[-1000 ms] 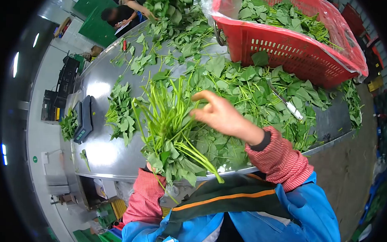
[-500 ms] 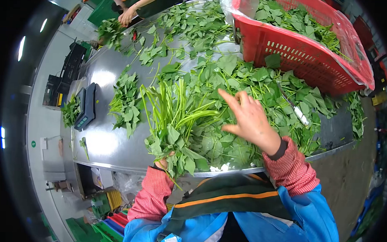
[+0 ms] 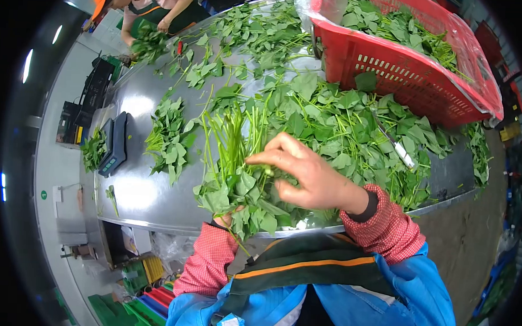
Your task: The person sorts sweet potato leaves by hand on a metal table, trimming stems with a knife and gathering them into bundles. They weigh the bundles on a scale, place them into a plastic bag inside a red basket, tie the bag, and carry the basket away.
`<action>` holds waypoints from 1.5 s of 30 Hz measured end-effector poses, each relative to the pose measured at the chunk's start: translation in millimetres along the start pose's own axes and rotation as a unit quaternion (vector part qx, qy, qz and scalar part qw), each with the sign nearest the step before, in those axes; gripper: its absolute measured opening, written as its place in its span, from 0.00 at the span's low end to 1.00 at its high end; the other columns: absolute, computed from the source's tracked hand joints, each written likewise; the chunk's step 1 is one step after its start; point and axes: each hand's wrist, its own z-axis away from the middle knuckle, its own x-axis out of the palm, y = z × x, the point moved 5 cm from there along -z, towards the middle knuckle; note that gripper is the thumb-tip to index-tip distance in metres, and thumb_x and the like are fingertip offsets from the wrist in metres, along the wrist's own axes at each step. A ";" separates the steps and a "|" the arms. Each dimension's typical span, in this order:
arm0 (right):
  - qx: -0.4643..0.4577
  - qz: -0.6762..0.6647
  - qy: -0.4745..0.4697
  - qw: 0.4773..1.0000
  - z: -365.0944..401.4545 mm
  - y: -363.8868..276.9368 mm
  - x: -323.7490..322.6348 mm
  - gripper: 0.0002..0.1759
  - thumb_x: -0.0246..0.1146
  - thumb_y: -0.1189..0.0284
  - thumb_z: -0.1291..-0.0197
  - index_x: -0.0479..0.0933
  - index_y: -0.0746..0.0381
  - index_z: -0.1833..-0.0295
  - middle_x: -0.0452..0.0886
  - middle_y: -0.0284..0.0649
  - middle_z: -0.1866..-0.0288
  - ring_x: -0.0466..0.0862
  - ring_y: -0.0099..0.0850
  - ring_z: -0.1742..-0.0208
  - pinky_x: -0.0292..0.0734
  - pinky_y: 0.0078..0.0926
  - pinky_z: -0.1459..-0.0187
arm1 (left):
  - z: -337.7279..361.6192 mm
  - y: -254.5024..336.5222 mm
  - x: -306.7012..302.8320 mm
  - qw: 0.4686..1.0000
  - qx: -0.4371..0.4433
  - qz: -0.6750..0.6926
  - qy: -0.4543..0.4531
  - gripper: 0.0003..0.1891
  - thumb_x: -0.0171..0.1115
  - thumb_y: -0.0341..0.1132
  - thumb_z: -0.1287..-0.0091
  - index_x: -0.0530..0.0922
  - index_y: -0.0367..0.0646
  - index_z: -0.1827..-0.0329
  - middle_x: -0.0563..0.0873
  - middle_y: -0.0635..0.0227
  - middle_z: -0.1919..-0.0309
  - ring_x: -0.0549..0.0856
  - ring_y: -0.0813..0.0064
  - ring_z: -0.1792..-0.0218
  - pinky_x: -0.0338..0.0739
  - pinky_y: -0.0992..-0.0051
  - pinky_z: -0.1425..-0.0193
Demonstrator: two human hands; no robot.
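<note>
- And here's the bunch (image 3: 233, 147), cut stems fanning upward, leaves hanging below, held just over the near side of the metal table (image 3: 135, 184).
- The left hand (image 3: 225, 218) has it, right at the leafy base; most of those fingers are buried in foliage, but the hold looks closed and carries the bundle upright.
- Look at the long axis: it runs from the leaves by the left hand out to the stem ends, away from the body, with only a slight lean.
- Now the right hand (image 3: 312, 176)! It comes in from the right side, half open, fingers bent and thumb apart, pointing across at the stems.
- So the bunch lies directly to the right hand's left, fingertips level with the lower stems; the left hand, though, is the nearer one, already in contact.
- Is the right hand pinching a stem? Blur and overlap there, so I can't tell.
- Around them: loose greens (image 3: 331, 125) spread beyond and to the right, a white-handled knife (image 3: 403, 153) lying on top, a smaller bundle (image 3: 170, 138) off to the left.
</note>
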 end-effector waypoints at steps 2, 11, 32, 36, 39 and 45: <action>-0.019 0.014 -0.005 1.000 0.1 -7.2 4.5 0.17 0.63 0.71 0.44 0.77 0.58 0.47 0.71 0.43 0.57 0.76 0.41 0.55 0.73 0.36 0.51 | 6.0 0.0 -5.3 1.000 0.004 -0.002 0.018 0.26 0.64 0.32 0.37 0.71 0.38 0.34 0.80 0.60 0.42 0.82 0.65 0.45 0.79 0.63 0.40; 0.110 -0.150 0.066 0.980 13.8 50.3 -100.0 0.21 0.50 0.59 0.28 0.73 0.64 0.66 0.78 0.43 0.65 0.79 0.34 0.59 0.73 0.32 0.52 | 6.1 -24.7 -51.2 0.960 -0.084 0.232 -0.132 0.41 0.67 0.34 0.46 0.59 0.38 0.28 0.72 0.52 0.37 0.76 0.50 0.40 0.77 0.50 0.38; 0.351 -0.583 0.135 0.720 4.4 124.4 32.6 0.24 0.60 0.49 0.34 0.77 0.60 0.48 0.70 0.28 0.69 0.70 0.18 0.74 0.64 0.18 0.74 | -1.7 9.2 42.3 0.947 -0.021 0.238 -0.214 0.30 0.56 0.58 0.37 0.72 0.48 0.39 0.78 0.55 0.49 0.76 0.56 0.53 0.70 0.60 0.66; 0.338 -0.438 0.130 0.823 6.8 125.3 19.2 0.21 0.57 0.51 0.31 0.77 0.60 0.61 0.73 0.28 0.75 0.70 0.17 0.75 0.64 0.20 0.73 | 1.7 -10.4 29.7 0.968 -0.081 0.214 -0.098 0.32 0.56 0.59 0.37 0.71 0.46 0.37 0.78 0.55 0.47 0.78 0.55 0.54 0.75 0.59 0.63; 0.317 -0.238 0.200 0.896 11.1 119.6 -6.6 0.21 0.55 0.53 0.30 0.78 0.60 0.64 0.74 0.28 0.76 0.70 0.18 0.75 0.65 0.20 0.71 | 0.7 -14.2 10.9 0.981 -0.075 0.165 -0.071 0.30 0.56 0.57 0.36 0.72 0.46 0.38 0.78 0.57 0.49 0.78 0.58 0.54 0.75 0.61 0.63; 0.244 -0.148 0.186 0.940 17.3 62.3 -94.8 0.22 0.53 0.54 0.28 0.77 0.61 0.66 0.77 0.31 0.72 0.72 0.21 0.69 0.68 0.22 0.65 | 4.7 -32.7 -31.0 0.992 -0.070 0.101 -0.020 0.26 0.55 0.52 0.34 0.73 0.46 0.39 0.79 0.61 0.53 0.79 0.63 0.56 0.75 0.64 0.62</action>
